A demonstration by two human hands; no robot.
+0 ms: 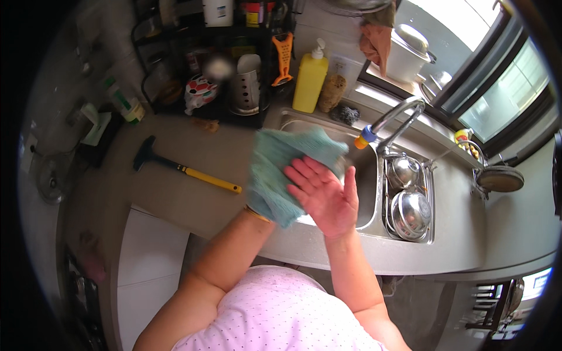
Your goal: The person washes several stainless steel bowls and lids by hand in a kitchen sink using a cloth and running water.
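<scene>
A pale green towelling cloth (281, 175) hangs over my left hand, hiding its fingers; the left wrist (259, 219) with a thin gold-coloured bangle shows below. The cloth is held up in the air near the left side of the sink. My right hand (329, 197) is turned palm up, thumb apart from the fingers, its fingertips against the cloth. Nothing lies in that palm. Behind the hands is a steel sink basin (366, 193), partly covered by the cloth and right hand.
A squeegee (189, 172) with a yellow handle lies on the counter (175, 197) at left. A faucet (390, 116) arches over the basin. A drainer holds steel bowls (410, 210). Behind the sink stand a yellow pump bottle (310, 81) and a dark scouring pad (347, 115).
</scene>
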